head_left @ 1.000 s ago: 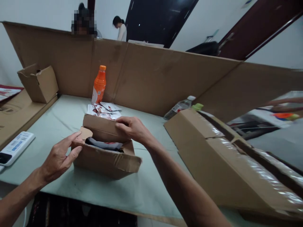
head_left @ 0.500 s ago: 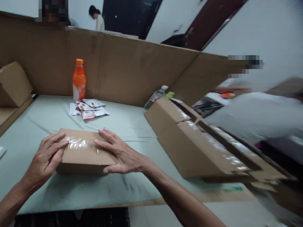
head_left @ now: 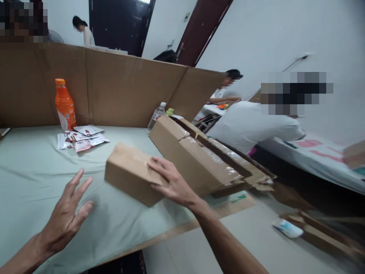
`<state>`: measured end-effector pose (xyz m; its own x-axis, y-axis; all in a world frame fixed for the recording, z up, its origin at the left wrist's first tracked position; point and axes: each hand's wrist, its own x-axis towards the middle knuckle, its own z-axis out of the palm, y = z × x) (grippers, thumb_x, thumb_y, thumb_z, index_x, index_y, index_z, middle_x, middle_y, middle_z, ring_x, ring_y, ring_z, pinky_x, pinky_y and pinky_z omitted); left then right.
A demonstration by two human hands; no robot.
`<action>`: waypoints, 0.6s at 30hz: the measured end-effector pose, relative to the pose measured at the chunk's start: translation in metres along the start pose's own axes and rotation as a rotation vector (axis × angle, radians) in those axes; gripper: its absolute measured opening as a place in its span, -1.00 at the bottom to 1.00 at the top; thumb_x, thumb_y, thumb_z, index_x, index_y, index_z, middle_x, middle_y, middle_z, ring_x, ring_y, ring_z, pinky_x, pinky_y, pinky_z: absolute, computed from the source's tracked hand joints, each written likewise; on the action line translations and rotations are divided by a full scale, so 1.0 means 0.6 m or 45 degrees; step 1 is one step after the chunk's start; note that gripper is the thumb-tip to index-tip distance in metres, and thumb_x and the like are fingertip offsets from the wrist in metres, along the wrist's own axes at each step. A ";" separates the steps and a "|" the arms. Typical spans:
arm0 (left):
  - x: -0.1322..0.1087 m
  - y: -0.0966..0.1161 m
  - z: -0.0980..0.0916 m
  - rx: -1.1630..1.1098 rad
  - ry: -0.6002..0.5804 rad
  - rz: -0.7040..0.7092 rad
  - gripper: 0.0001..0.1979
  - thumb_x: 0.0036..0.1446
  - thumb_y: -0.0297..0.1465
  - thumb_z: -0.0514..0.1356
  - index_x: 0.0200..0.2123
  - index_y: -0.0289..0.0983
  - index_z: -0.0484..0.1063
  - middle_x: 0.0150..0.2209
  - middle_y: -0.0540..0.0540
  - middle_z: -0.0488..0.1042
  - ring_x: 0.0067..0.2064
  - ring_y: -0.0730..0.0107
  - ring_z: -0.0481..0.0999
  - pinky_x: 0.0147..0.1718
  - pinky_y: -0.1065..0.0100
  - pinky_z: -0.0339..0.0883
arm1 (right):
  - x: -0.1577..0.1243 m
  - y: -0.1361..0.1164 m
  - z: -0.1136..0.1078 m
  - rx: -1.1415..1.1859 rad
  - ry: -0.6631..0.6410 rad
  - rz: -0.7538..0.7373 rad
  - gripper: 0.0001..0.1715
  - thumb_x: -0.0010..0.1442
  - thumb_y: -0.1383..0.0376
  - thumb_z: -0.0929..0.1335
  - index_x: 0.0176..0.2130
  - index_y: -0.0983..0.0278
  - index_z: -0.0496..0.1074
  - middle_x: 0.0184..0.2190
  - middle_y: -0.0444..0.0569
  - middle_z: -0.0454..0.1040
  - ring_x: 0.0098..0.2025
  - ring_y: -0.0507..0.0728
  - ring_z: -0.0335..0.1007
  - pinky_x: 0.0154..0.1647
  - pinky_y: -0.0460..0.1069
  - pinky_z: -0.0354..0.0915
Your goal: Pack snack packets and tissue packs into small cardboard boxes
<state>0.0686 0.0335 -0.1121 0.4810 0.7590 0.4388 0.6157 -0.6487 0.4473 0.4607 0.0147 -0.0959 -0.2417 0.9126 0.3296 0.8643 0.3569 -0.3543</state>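
A small brown cardboard box point(head_left: 129, 180) is tilted over the pale green tablecloth point(head_left: 25, 179), and its top is blurred by motion. My right hand point(head_left: 171, 180) grips its right end, fingers over the top and thumb on the near edge. To the left, apart from the box, my left hand point(head_left: 68, 213) hangs above the cloth with fingers spread and nothing in it. Just beyond my right hand stand larger cardboard boxes point(head_left: 196, 160) with clear tape along their upper edges.
An orange bottle point(head_left: 65, 104) and several sachets point(head_left: 82, 137) are near the cardboard partition point(head_left: 128, 91). A clear bottle point(head_left: 156, 115) leans by the large boxes. A person in white point(head_left: 242, 121) bends at the right. A white packet point(head_left: 288, 228) lies low at the right.
My left hand has let go of the small box. My right hand has moved it right, toward the larger boxes, and tilted it. The view has swung to the right.
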 end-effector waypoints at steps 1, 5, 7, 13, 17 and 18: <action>0.007 -0.006 0.015 0.013 -0.053 0.012 -0.48 0.49 -0.22 0.00 0.45 0.03 0.13 0.54 -0.14 -0.02 0.44 -0.08 0.23 0.29 -0.10 0.35 | 0.012 0.020 -0.004 -0.133 0.037 0.171 -0.29 0.28 0.05 0.39 0.35 0.10 0.36 0.39 0.16 0.25 0.39 0.40 0.16 0.35 0.35 0.19; 0.025 -0.047 0.077 0.136 -0.184 0.040 -0.53 0.47 -0.20 0.03 0.35 -0.12 0.32 0.47 -0.29 0.14 0.40 -0.12 0.30 0.23 -0.16 0.41 | 0.110 0.067 -0.009 -0.510 0.078 0.715 -0.30 0.33 0.05 0.31 0.36 0.19 0.33 0.33 0.24 0.32 0.33 0.48 0.19 0.18 0.40 0.30; 0.027 -0.069 0.103 0.194 -0.193 0.044 -0.57 0.44 -0.21 0.05 0.26 -0.18 0.43 0.39 -0.32 0.30 0.36 -0.12 0.37 0.21 -0.19 0.43 | 0.166 0.079 -0.007 -0.560 0.111 0.791 -0.33 0.36 0.07 0.28 0.35 0.27 0.31 0.26 0.33 0.37 0.28 0.51 0.22 0.14 0.44 0.27; 0.017 -0.089 0.128 0.216 -0.217 0.086 -0.64 0.42 -0.26 0.06 0.13 -0.20 0.53 0.28 -0.28 0.44 0.33 -0.09 0.40 0.23 -0.23 0.39 | 0.252 0.116 -0.015 -0.678 0.135 0.925 -0.45 0.38 0.16 0.28 0.22 0.41 0.41 0.15 0.46 0.46 0.17 0.48 0.33 0.15 0.36 0.15; 0.020 -0.081 0.128 0.187 -0.258 0.072 -0.62 0.43 -0.29 0.05 0.14 -0.27 0.52 0.29 -0.37 0.41 0.34 -0.18 0.37 0.24 -0.28 0.35 | 0.233 0.102 -0.014 -0.756 0.201 0.903 -0.25 0.37 0.12 0.30 0.36 0.51 0.23 0.35 0.56 0.21 0.35 0.55 0.12 0.22 0.37 0.05; 0.020 -0.076 0.128 0.180 -0.273 0.059 -0.63 0.42 -0.31 0.05 0.14 -0.28 0.51 0.29 -0.38 0.40 0.34 -0.19 0.36 0.24 -0.28 0.34 | 0.224 0.091 -0.002 -0.783 0.252 0.824 -0.20 0.38 0.10 0.30 0.40 0.52 0.17 0.42 0.55 0.10 0.41 0.54 0.00 0.27 0.38 0.00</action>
<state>0.0942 0.0766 -0.1870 0.6226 0.7330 0.2740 0.6640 -0.6801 0.3108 0.4759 0.1566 -0.0697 0.4029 0.8265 0.3932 0.9011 -0.4333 -0.0124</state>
